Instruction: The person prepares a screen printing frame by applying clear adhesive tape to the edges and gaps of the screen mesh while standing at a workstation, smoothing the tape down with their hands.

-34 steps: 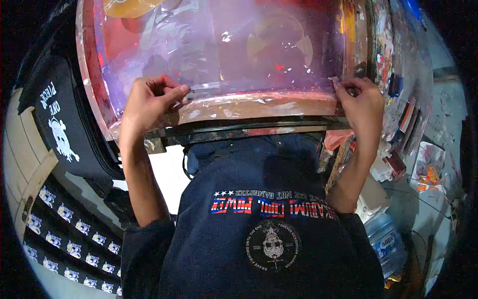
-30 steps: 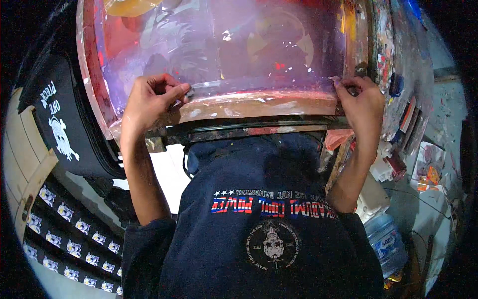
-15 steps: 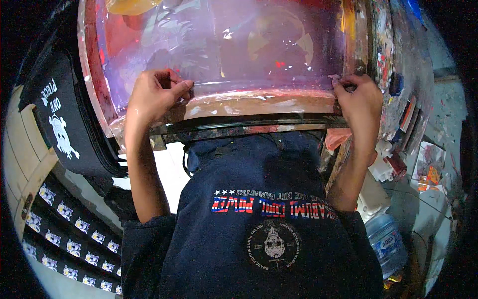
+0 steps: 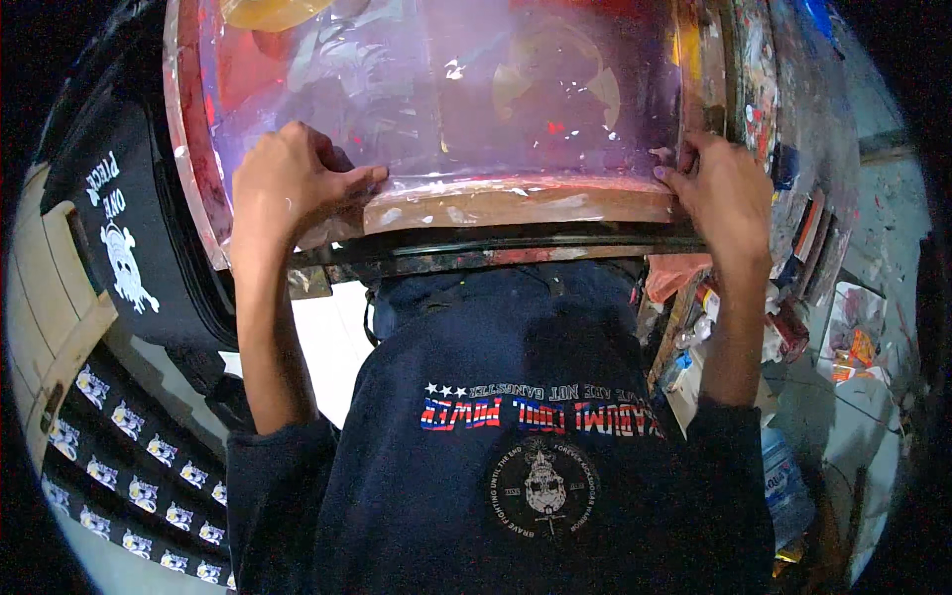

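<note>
From my remote seat I look straight down over a person's chest in a dark navy printed shirt (image 4: 526,446) at a wooden-framed printing screen (image 4: 516,203) lying flat just beyond the body, its translucent mesh (image 4: 446,89) stained purple, red and yellow. The left hand (image 4: 288,183) rests on the near left corner of the frame, fingers (image 4: 342,178) curled together and pressed down on the frame's near rail, thumb stretched right along the wood. The right hand (image 4: 724,183) grips the near right corner, fingers close together and bent over the edge of the frame where the mesh meets the wood. The screen sits between both hands, on a dark, paint-crusted base (image 4: 496,253) showing under its near edge. To the left lies a black printed garment (image 4: 119,238); to the right stands a cluttered, paint-smeared shelf (image 4: 793,198), with a plastic water bottle (image 4: 788,486) lower and nearer on the right
</note>
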Tool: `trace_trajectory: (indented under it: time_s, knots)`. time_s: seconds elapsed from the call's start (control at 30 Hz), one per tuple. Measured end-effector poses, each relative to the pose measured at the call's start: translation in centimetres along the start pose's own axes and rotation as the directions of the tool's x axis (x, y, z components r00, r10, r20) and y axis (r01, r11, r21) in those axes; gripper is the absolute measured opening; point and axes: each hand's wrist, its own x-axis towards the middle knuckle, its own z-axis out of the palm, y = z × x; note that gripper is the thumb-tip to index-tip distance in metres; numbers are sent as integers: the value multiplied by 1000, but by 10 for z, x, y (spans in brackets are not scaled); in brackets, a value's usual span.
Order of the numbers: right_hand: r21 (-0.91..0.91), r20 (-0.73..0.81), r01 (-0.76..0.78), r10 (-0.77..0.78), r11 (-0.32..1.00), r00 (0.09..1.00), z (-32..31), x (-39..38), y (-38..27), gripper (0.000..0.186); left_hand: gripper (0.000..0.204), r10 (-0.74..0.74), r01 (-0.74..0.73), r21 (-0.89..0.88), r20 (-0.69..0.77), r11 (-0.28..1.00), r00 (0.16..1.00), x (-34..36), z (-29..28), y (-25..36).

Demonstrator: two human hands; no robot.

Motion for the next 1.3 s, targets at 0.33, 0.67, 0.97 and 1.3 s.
trace_trajectory:
  time_s: [0.33,0.67,0.97,1.3]
  knots:
    - [294,-216,575,-533,764,818,16,10,-18,20,32,471,-503,-89,-240,860,849,-5,11,15]
    - [381,-198,611,-584,694,787,16,-14,-52,39,52,709,-759,-213,-271,615,651,-19,54,73]
    - [436,-214,648,-628,624,748,25,-19,-57,45,35,699,-804,-145,-422,576,577,-28,60,62]
    - [327,-24,361,-374,874,927,2,-35,-20,52,48,533,-652,-124,-475,748,701,-47,64,25]
